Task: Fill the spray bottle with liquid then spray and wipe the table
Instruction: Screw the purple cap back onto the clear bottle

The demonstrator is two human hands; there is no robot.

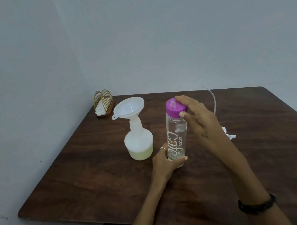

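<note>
Head camera view: a dark wooden table (95,170) is seen from above. A clear glass bottle (177,136) is held upright near the table centre. Its base is gripped by the left hand (166,162), fingers curled shut around the glass. The purple cap (176,108) is pinched by the right hand (196,115), thumb at the front, fingers over the far edge. At 9 o'clock from the glass bottle, just beside it, the white spray bottle (138,142) stands with pale yellow liquid in its lower part and a funnel (128,107) seated in its neck. At 11 o'clock, a napkin holder (103,102) is placed at the table corner. At 3 o'clock, the spray head (228,134) with its tube lies on the table.
</note>
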